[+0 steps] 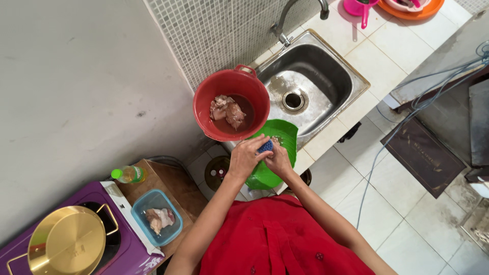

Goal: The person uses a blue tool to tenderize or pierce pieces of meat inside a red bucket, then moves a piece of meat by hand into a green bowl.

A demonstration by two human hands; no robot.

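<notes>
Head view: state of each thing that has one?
red basin: holds raw meat in reddish liquid
sink: empty, tap off
green board: resting on the sink edge
blue item: pinched between left hand and right hand
gold pot: lidded
blue tub: open, meat inside

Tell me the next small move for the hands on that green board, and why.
Probably draw the small blue scrubber across the green plastic cutting board toward the steel sink. Both the left hand and right hand meet at the scrubber on the board, which bridges the sink's edge beside the red bucket of meat.
</notes>
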